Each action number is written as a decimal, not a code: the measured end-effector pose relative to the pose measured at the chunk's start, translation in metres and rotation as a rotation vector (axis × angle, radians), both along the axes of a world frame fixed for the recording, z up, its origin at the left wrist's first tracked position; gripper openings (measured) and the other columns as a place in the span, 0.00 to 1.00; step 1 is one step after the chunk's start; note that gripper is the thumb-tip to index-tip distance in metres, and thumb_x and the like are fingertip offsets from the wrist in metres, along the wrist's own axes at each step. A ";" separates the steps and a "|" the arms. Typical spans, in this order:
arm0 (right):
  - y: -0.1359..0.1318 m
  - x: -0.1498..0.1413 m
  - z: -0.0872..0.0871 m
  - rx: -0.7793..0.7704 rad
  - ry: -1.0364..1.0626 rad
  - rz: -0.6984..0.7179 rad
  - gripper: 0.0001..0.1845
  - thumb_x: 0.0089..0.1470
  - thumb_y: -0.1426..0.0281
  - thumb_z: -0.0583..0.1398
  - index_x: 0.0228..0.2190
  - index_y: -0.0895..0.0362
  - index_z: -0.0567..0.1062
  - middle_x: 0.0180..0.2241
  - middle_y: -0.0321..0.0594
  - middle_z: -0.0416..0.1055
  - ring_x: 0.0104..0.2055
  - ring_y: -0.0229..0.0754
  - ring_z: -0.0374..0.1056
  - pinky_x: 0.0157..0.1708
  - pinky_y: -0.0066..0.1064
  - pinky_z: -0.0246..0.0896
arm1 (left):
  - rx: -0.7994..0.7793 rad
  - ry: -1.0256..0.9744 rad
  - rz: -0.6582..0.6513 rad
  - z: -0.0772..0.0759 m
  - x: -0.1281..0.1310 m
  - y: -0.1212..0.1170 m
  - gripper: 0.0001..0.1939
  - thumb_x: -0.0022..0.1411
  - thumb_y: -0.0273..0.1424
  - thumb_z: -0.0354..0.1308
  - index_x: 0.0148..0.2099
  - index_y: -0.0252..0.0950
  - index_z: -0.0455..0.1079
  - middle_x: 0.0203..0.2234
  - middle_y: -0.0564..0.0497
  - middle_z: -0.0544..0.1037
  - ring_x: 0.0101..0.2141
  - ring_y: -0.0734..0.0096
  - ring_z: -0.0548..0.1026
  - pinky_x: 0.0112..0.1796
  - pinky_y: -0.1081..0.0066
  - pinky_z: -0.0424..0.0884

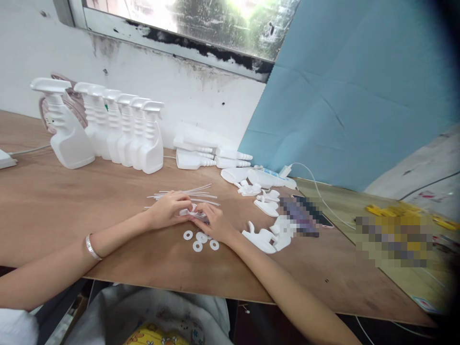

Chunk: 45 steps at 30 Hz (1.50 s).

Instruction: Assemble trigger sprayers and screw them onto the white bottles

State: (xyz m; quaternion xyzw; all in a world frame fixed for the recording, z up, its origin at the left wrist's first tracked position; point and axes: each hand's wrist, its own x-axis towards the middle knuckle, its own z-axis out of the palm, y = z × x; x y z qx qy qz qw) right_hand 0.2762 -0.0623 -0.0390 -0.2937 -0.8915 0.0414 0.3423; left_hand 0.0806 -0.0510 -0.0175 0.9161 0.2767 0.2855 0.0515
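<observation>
My left hand [168,210] and right hand [215,223], fingers curled almost closed, pinch one small white part [184,212] between thin tubes [205,195] and flat rings [194,247]. I should support it evenly, pressing gently.

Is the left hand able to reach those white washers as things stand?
Probably yes: the nearest white washer lies close by in the open, nothing visibly blocking it. The left hand looks busy, though, seemingly holding a white plastic part with the right hand.

A bright window [230,24] pierces the stained white wall [151,72], blue sheeting [334,96] beside it, brown table [46,211] below.
</observation>
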 end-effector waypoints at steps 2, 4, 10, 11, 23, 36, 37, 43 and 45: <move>0.000 0.000 0.000 0.030 -0.032 -0.001 0.06 0.54 0.67 0.53 0.34 0.56 0.64 0.33 0.40 0.68 0.37 0.39 0.65 0.35 0.31 0.62 | 0.011 0.013 -0.016 0.000 0.000 0.001 0.10 0.59 0.36 0.51 0.32 0.35 0.67 0.34 0.49 0.70 0.34 0.69 0.66 0.37 0.71 0.58; 0.000 0.000 0.000 0.064 -0.061 -0.002 0.06 0.54 0.67 0.52 0.34 0.56 0.64 0.33 0.41 0.68 0.36 0.40 0.66 0.35 0.31 0.62 | 0.021 0.025 -0.035 0.000 -0.001 0.002 0.11 0.59 0.36 0.50 0.32 0.35 0.67 0.34 0.48 0.70 0.34 0.69 0.66 0.37 0.71 0.58; 0.001 0.000 -0.001 0.157 -0.117 -0.009 0.06 0.54 0.68 0.52 0.34 0.56 0.64 0.32 0.40 0.68 0.34 0.39 0.65 0.33 0.29 0.61 | -0.022 -0.014 -0.117 0.001 -0.002 0.003 0.11 0.61 0.35 0.49 0.32 0.33 0.65 0.33 0.47 0.69 0.34 0.70 0.66 0.36 0.73 0.61; 0.001 0.001 -0.001 0.167 -0.121 -0.009 0.06 0.55 0.67 0.52 0.34 0.56 0.64 0.32 0.40 0.68 0.34 0.39 0.65 0.33 0.29 0.61 | -0.027 -0.016 -0.120 0.001 -0.002 0.002 0.11 0.61 0.35 0.49 0.31 0.33 0.65 0.33 0.47 0.69 0.34 0.70 0.66 0.36 0.73 0.61; 0.003 0.000 -0.001 0.224 -0.171 0.000 0.07 0.55 0.68 0.51 0.32 0.57 0.65 0.29 0.41 0.68 0.33 0.38 0.65 0.32 0.28 0.60 | -0.015 0.003 -0.160 0.003 -0.005 0.004 0.10 0.61 0.33 0.50 0.33 0.33 0.68 0.34 0.47 0.70 0.34 0.71 0.67 0.35 0.74 0.61; 0.003 0.001 -0.009 0.127 0.039 -0.054 0.18 0.50 0.65 0.57 0.41 0.58 0.59 0.36 0.44 0.69 0.36 0.40 0.68 0.33 0.30 0.65 | 0.133 0.091 -0.042 -0.001 -0.002 -0.002 0.11 0.60 0.37 0.49 0.35 0.34 0.65 0.30 0.49 0.71 0.33 0.69 0.67 0.35 0.71 0.59; 0.003 0.001 -0.010 0.130 0.036 -0.051 0.18 0.50 0.65 0.57 0.41 0.58 0.58 0.36 0.45 0.69 0.37 0.40 0.68 0.34 0.30 0.65 | 0.135 0.097 -0.038 -0.001 -0.001 -0.003 0.10 0.60 0.36 0.49 0.36 0.34 0.64 0.30 0.50 0.71 0.33 0.69 0.67 0.35 0.71 0.59; 0.002 0.001 -0.012 0.138 0.022 -0.042 0.16 0.50 0.67 0.56 0.41 0.57 0.59 0.35 0.44 0.69 0.38 0.41 0.68 0.34 0.31 0.65 | 0.178 0.124 -0.014 0.000 0.001 -0.006 0.09 0.58 0.34 0.50 0.38 0.34 0.63 0.33 0.48 0.70 0.35 0.66 0.66 0.36 0.70 0.59; 0.002 0.001 -0.012 0.138 0.017 -0.043 0.16 0.50 0.67 0.56 0.41 0.57 0.59 0.35 0.44 0.69 0.37 0.42 0.68 0.34 0.32 0.65 | 0.183 0.123 -0.022 0.000 0.002 -0.006 0.09 0.58 0.33 0.50 0.38 0.33 0.63 0.34 0.48 0.69 0.35 0.66 0.66 0.36 0.70 0.59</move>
